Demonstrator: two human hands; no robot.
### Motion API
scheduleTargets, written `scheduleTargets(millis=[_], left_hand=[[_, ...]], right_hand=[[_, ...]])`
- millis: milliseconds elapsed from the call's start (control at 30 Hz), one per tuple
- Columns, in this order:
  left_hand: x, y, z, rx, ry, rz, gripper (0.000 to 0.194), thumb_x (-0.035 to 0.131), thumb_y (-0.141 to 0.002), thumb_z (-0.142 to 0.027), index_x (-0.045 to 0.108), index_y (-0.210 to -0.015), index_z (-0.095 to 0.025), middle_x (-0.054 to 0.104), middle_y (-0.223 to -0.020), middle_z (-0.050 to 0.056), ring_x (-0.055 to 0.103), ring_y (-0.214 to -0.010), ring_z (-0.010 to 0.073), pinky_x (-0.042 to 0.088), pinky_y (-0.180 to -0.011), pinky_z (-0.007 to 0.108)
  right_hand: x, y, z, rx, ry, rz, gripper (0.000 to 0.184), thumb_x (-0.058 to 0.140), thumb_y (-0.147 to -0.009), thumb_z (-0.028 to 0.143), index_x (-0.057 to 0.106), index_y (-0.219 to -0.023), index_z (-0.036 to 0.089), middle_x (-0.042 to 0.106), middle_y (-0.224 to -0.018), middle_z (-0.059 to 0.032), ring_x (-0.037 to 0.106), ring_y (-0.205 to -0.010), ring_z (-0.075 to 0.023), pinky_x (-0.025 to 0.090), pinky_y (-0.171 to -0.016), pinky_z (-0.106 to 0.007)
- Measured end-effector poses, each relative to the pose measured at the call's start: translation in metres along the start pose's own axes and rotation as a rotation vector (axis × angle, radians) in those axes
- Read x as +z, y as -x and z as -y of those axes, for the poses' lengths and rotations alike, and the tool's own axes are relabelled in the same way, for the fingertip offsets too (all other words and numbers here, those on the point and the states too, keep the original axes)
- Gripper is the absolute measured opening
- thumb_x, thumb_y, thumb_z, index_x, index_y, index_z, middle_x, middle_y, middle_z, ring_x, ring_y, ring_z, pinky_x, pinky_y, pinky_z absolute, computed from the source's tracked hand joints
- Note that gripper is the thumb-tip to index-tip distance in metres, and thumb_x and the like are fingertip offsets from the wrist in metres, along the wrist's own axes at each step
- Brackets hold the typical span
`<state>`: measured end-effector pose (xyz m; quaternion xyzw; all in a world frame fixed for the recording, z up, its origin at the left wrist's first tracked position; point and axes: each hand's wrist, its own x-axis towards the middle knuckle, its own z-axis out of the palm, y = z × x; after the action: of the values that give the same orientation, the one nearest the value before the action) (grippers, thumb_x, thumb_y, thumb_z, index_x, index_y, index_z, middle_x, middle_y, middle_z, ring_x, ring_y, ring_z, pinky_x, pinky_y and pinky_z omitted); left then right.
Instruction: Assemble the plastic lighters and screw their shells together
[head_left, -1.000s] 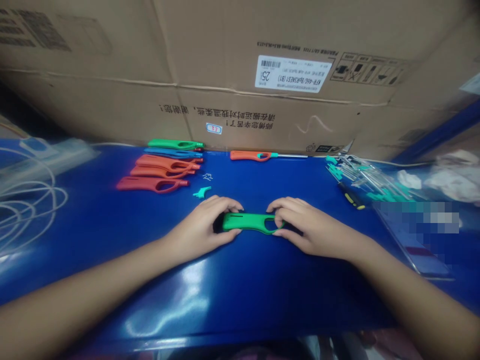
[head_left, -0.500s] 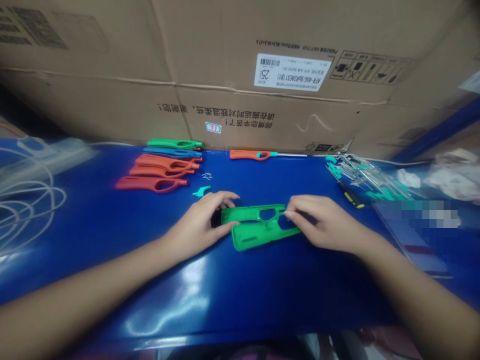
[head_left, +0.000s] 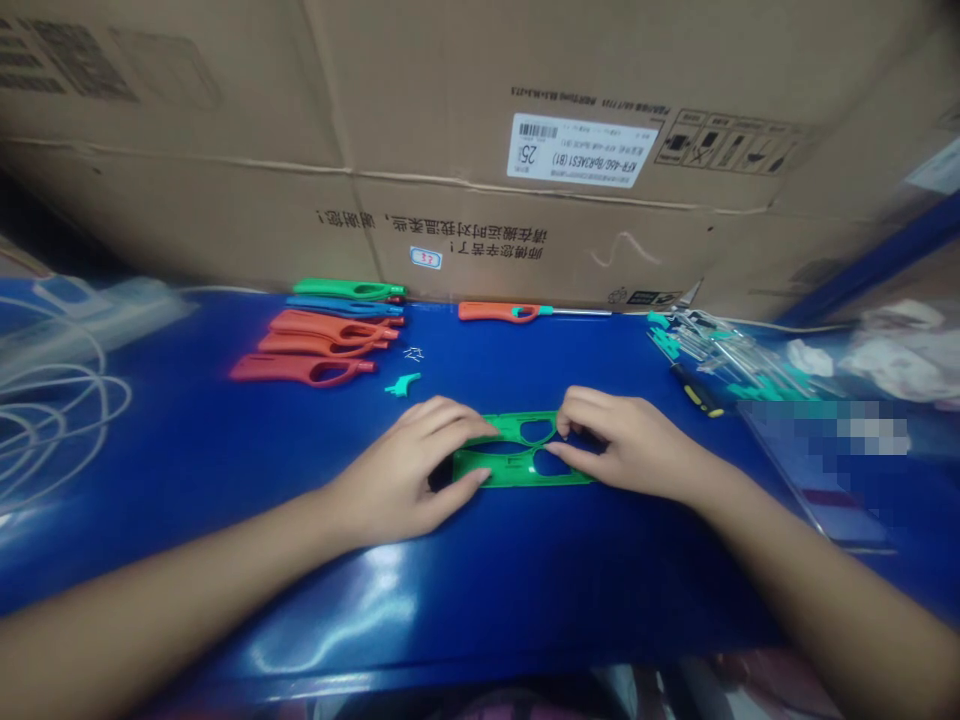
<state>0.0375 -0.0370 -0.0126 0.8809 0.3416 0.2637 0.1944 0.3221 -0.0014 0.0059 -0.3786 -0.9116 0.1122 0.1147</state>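
Two green lighter casing halves lie side by side in front of me, the far half (head_left: 510, 429) and the near half (head_left: 510, 469), each with a trigger opening at its right part. My left hand (head_left: 424, 465) grips their left ends, fingers on the far one and thumb on the near one. At the right ends, my right hand (head_left: 630, 440) holds both with thumb and fingers, hiding the tips. Just beyond my left hand lies a teal trigger piece (head_left: 405, 384), with several tiny screws (head_left: 413, 354) behind it.
Left-back sit several lighter casings: green (head_left: 337, 288), blue (head_left: 337, 303), orange (head_left: 307, 325) and red (head_left: 285, 368). An orange lighter with metal tube (head_left: 487, 311) lies by the cardboard box (head_left: 420, 120). On the right are a screwdriver (head_left: 694, 388), metal tubes (head_left: 739, 345) and a white cable left (head_left: 90, 380).
The two green halves have been turned level and now lie evenly alongside each other. My left hand has moved right onto them, and my right hand has shifted slightly left.
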Motion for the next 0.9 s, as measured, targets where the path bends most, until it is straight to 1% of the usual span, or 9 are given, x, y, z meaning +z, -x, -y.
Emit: scheduleTargets(millis=[133,267,333,400,433,533,600,733,900], left_hand=[[0.001,0.001,0.003,0.025,0.015,0.066,0.042,0.051,-0.092,-0.011,0.056,-0.132,-0.024,0.065,-0.124,0.007,0.058,-0.115,0.0232,0.047,-0.102,0.042],[0.000,0.001,0.007,0.024,0.010,0.059,0.043,0.049,-0.086,-0.006,0.061,-0.124,-0.023,0.065,-0.120,0.006,0.058,-0.114,0.0232,0.048,-0.101,0.042],[-0.001,0.002,0.007,0.025,0.008,0.057,0.043,0.048,-0.084,-0.005,0.062,-0.121,-0.022,0.065,-0.119,0.006,0.058,-0.113,0.0233,0.048,-0.101,0.043],[-0.001,0.002,0.006,0.028,0.008,0.053,0.044,0.047,-0.083,-0.003,0.063,-0.120,-0.022,0.065,-0.120,0.006,0.059,-0.113,0.0233,0.048,-0.102,0.043],[-0.001,0.002,0.006,0.031,0.008,0.050,0.045,0.047,-0.082,-0.003,0.063,-0.120,-0.022,0.065,-0.120,0.006,0.059,-0.114,0.0234,0.048,-0.102,0.043],[-0.001,0.002,0.004,0.040,0.001,0.047,0.045,0.046,-0.084,-0.004,0.063,-0.121,-0.022,0.065,-0.120,0.006,0.059,-0.113,0.0235,0.048,-0.100,0.043],[-0.001,0.002,0.003,0.044,-0.009,0.047,0.039,0.048,-0.088,-0.008,0.063,-0.121,-0.022,0.066,-0.120,0.006,0.059,-0.113,0.0236,0.048,-0.099,0.043],[0.000,0.002,0.002,0.053,-0.042,0.043,0.027,0.055,-0.095,-0.023,0.062,-0.122,-0.024,0.066,-0.119,0.006,0.060,-0.112,0.0229,0.047,-0.098,0.041],[0.000,0.001,0.003,0.072,-0.079,0.051,0.024,0.057,-0.097,-0.028,0.063,-0.120,-0.025,0.066,-0.119,0.005,0.059,-0.113,0.0215,0.045,-0.098,0.039]], right_hand=[[-0.005,0.000,-0.013,0.064,0.048,-0.119,0.017,0.055,-0.096,0.034,0.051,-0.084,0.023,0.059,-0.088,-0.0005,0.051,-0.068,-0.0134,0.036,-0.062,-0.026],[-0.021,0.001,-0.042,0.251,0.165,-0.321,0.017,0.054,-0.094,0.034,0.050,-0.081,0.023,0.060,-0.085,-0.0024,0.054,-0.070,-0.0167,0.038,-0.064,-0.029],[-0.031,0.005,-0.061,0.436,0.230,-0.358,0.009,0.055,-0.090,0.031,0.053,-0.092,0.023,0.064,-0.091,-0.0048,0.058,-0.074,-0.0193,0.041,-0.069,-0.031],[-0.041,0.012,-0.081,0.729,0.333,-0.320,0.025,0.056,-0.087,0.029,0.054,-0.111,0.021,0.065,-0.107,-0.0099,0.062,-0.092,-0.0244,0.046,-0.082,-0.034],[-0.045,0.017,-0.091,0.833,0.359,-0.307,0.033,0.057,-0.085,0.029,0.055,-0.116,0.018,0.065,-0.112,-0.0146,0.061,-0.102,-0.0292,0.046,-0.086,-0.038],[-0.053,0.032,-0.116,1.099,0.407,-0.271,0.048,0.060,-0.081,0.034,0.057,-0.120,0.006,0.059,-0.117,-0.0297,0.057,-0.110,-0.0431,0.047,-0.087,-0.052],[-0.055,0.040,-0.129,1.234,0.416,-0.241,0.048,0.062,-0.078,0.030,0.060,-0.119,0.006,0.058,-0.120,-0.0311,0.057,-0.112,-0.0458,0.048,-0.086,-0.056],[-0.054,0.046,-0.146,1.366,0.406,-0.212,0.040,0.066,-0.072,0.021,0.068,-0.112,0.015,0.059,-0.119,-0.0245,0.058,-0.113,-0.0416,0.051,-0.087,-0.054],[-0.050,0.043,-0.152,1.400,0.401,-0.275,0.033,0.072,-0.070,0.019,0.070,-0.102,0.015,0.059,-0.115,-0.0232,0.058,-0.114,-0.0417,0.052,-0.088,-0.056]])
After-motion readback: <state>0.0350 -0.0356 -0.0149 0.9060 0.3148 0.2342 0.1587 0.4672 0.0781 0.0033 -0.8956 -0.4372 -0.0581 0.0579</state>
